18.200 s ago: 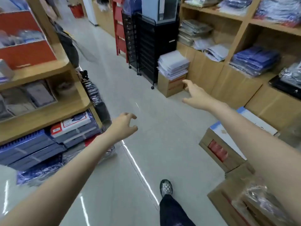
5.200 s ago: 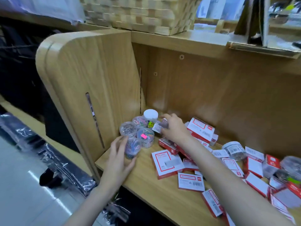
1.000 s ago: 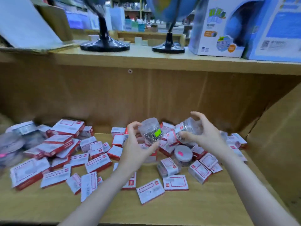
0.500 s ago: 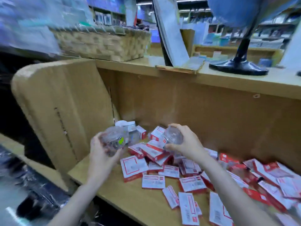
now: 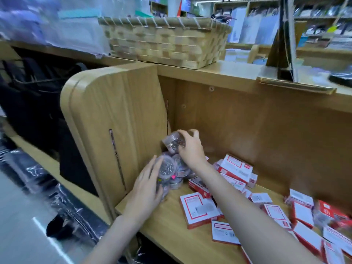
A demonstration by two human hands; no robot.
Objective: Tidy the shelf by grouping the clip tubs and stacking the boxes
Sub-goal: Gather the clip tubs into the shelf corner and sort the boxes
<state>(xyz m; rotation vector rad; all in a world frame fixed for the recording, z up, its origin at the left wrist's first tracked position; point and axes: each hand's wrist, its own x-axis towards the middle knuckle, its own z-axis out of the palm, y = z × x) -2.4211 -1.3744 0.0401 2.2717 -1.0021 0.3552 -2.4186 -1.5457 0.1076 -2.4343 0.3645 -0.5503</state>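
Clear clip tubs (image 5: 172,171) cluster at frame centre against the shelf (image 5: 190,242) wall; my right hand (image 5: 191,149) grasps one tub (image 5: 173,142) above them, my left hand (image 5: 145,189) cups another. Red-and-white boxes (image 5: 198,210) lie scattered lower right, unstacked.

Red-and-white boxes (image 5: 198,210), clear tubs (image 5: 167,167), tan checkered basket (image 5: 165,42).
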